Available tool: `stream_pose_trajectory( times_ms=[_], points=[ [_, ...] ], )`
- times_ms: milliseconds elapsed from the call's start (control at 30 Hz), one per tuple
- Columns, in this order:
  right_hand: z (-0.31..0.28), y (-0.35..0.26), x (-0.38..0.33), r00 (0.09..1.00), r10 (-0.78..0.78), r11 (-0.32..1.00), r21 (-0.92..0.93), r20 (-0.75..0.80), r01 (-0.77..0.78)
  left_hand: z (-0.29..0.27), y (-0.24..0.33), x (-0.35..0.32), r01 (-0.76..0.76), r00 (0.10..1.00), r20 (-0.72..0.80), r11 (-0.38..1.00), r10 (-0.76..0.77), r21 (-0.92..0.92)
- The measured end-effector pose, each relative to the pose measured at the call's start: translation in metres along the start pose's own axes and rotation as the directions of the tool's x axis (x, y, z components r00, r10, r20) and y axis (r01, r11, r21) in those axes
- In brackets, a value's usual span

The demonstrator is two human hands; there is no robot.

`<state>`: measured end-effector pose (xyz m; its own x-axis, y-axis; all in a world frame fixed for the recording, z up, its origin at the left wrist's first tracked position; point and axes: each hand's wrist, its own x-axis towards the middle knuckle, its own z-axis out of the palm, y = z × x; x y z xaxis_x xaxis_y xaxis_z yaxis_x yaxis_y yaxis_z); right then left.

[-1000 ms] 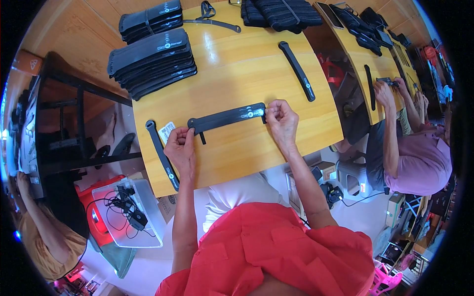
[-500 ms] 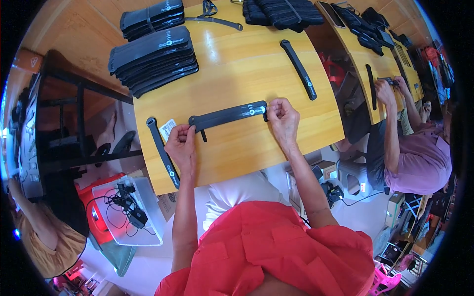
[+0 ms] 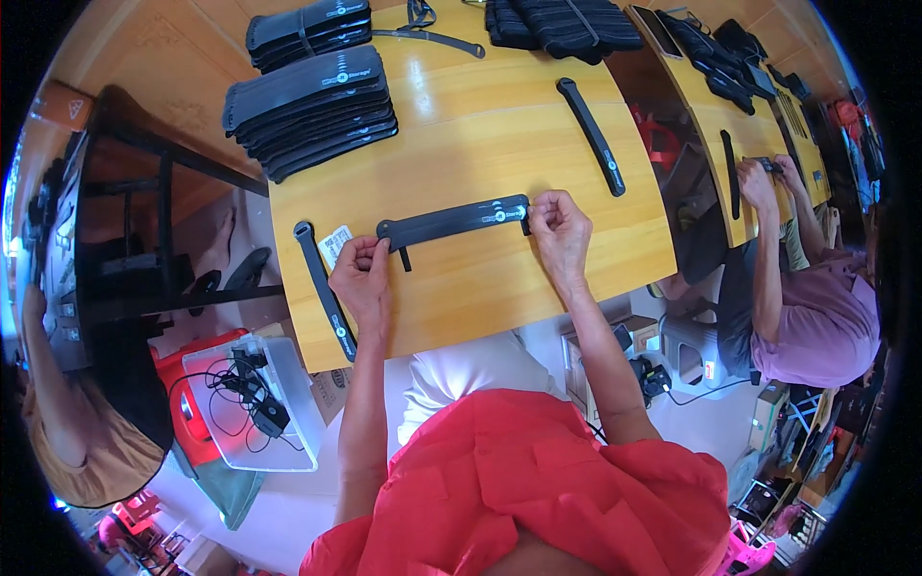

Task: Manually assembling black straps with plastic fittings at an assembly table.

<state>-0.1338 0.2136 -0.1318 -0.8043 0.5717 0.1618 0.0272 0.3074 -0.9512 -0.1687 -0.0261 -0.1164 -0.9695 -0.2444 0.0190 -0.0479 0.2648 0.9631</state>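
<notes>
A wide black strap (image 3: pixel 449 227) with a white print near its right end is stretched level between my two hands. My left hand (image 3: pixel 365 280) pinches its left end, thumb against fingertips. At the opposite end my right hand (image 3: pixel 563 240) is closed on the strap's tip. Below the strap a narrow dark strip (image 3: pixel 406 259) sticks out, and another short one shows near my right fingers. One loose black strap (image 3: pixel 324 290) lies left of my left hand beside a small white label (image 3: pixel 336 242). Another (image 3: pixel 592 139) lies beyond my right hand.
Stacked black straps (image 3: pixel 309 108) stand at the table's far left, with banded bundles (image 3: pixel 565 29) at the far edge. A clear plastic bin (image 3: pixel 305 427) with cables sits on the floor at left. At right, a person in purple (image 3: pixel 812 322) works at another table.
The whole view has shifted slightly, moving the table a little to the right. Both hands keep their hold on the strap's ends, with little other change.
</notes>
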Motion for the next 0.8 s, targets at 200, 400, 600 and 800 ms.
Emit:
stream_pose_trajectory(
  times_ms=[200, 400, 600, 800],
  points=[
    [-0.0001, -0.0024, 0.0001, 1.0, 0.0, 1.0, 0.006, -0.006, 0.0, 0.0008, 0.0012, -0.0002, 0.01, 1.0, -0.004, 1.0, -0.01, -0.009],
    [0.0004, -0.0006, 0.0, 1.0, -0.004, 1.0, 0.011, -0.018, 0.004, 0.0018, -0.0002, 0.0, -0.011, 1.0, -0.004, 1.0, 0.011, 0.027],
    [0.0004, -0.0012, 0.0, 1.0, -0.018, 1.0, -0.012, -0.01, 0.018, 0.0011, 0.0, -0.0004, -0.039, 0.999, -0.019, 0.998, 0.04, 0.053],
    [-0.0002, 0.0004, 0.0006, 1.0, -0.006, 1.0, -0.015, -0.002, 0.006, 0.0018, 0.001, -0.0008, -0.02, 1.0, -0.008, 1.0, 0.02, 0.008]
  ],
)
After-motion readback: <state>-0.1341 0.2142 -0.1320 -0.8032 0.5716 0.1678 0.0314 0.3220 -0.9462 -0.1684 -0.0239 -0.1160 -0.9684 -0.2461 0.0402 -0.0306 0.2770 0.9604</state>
